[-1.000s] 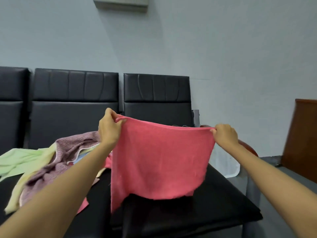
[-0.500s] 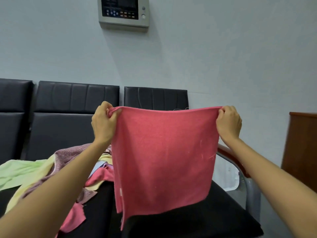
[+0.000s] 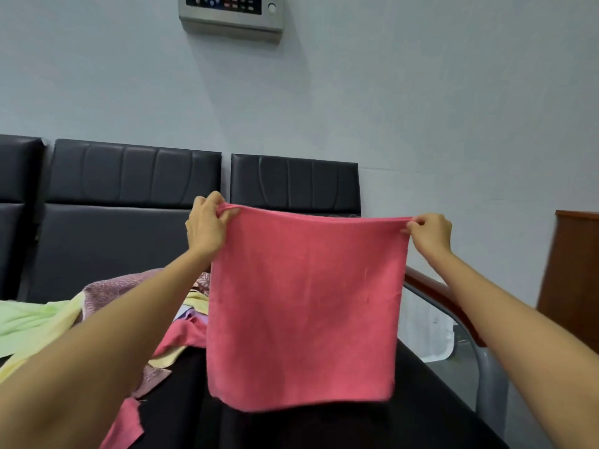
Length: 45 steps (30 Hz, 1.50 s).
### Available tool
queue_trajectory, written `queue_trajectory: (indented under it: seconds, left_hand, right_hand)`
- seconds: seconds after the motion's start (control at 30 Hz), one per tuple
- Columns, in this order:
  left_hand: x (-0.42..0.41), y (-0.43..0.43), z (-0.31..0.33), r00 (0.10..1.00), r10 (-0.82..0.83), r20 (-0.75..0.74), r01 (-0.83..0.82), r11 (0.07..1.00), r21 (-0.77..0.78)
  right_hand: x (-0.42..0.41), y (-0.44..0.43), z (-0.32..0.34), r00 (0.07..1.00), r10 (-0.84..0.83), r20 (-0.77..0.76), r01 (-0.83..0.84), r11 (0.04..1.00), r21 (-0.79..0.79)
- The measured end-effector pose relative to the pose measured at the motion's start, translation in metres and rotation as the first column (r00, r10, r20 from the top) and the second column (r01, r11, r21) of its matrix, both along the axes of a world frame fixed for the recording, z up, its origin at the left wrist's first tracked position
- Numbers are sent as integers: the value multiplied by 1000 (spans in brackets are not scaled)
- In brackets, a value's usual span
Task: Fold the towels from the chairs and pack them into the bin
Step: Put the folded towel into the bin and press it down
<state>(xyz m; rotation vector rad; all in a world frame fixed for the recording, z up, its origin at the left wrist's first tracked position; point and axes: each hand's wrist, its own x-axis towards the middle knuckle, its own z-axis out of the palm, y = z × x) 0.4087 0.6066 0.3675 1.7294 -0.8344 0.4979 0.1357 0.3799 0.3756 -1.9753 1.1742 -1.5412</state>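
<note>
Head view: the only one
Left hand (image 3: pixel 205 228): gripping the upper left corner of the square coral-pink cloth towel (image 3: pixel 304 312), fingers curling tightly round the bunched edge.
Right hand (image 3: pixel 429 233): pinching the upper right corner, fingers clamping on the cloth.
Pink towel: hanging flat, stretching between both hands above the black padded chairs (image 3: pixel 129 228).
Heap of green, yellow and mauve towels (image 3: pixel 107 293): lying on the seat at left.
Grey metal wall panel (image 3: pixel 231 11): hanging above the chairs.

The pink towel (image 3: pixel 304 306) hangs flat, its top corners pinched by the left hand (image 3: pixel 207 228) and right hand (image 3: pixel 429 233). Below and left of the left grip, crumpled towels (image 3: pixel 107 290) lie heaped on the black chairs (image 3: pixel 129 176).
</note>
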Motion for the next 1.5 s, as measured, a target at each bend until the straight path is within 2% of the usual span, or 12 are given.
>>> queue_trajectory:
  seconds: [0.13,0.27,0.37,0.47,0.53,0.77,0.97,1.13,1.2,1.3,1.4,1.5]
  left_hand:
    - [-10,-2,17,997,-79,-16,76,987,-142]
    - [-20,8,-6,989,-145,-10,142,979,-148]
    - [-30,21,-57,973,-223,-60,215,968,-128]
    - [-44,37,-118,893,-395,-214,375,918,-129]
    - [-53,46,-154,857,-426,-289,423,903,-77]
    - [-51,59,-240,876,-312,-367,418,871,259]
    - [-31,38,-244,896,-253,-365,370,879,300]
    - [-8,-6,-223,916,-227,-332,311,923,227]
    - [6,-30,-226,926,-187,-329,283,919,274]
    - [24,-57,-246,918,-106,-381,266,879,396]
    - [31,-73,-267,814,-85,-575,377,831,410]
    - [31,-82,-269,727,-117,-677,475,798,372]
  right_hand:
    - [-9,14,14,989,-59,137,72,994,-87]
    - [-31,27,-2,987,-27,156,31,999,-24]
    - [-52,43,-40,986,1,166,-7,999,39]
    - [-71,50,-96,990,-21,143,0,989,145]
    - [-80,57,-132,995,-31,98,14,985,171]
    - [-87,67,-208,990,65,-122,-22,945,325]
    - [-59,39,-219,974,126,-189,-50,931,361]
    - [-21,-9,-206,988,44,-151,5,951,310]
    - [-2,-32,-211,976,38,-214,37,940,339]
    - [17,-59,-237,900,88,-427,103,908,405]
    - [27,-64,-270,772,98,-628,180,914,363]
    - [29,-60,-291,735,-8,-678,208,955,214]
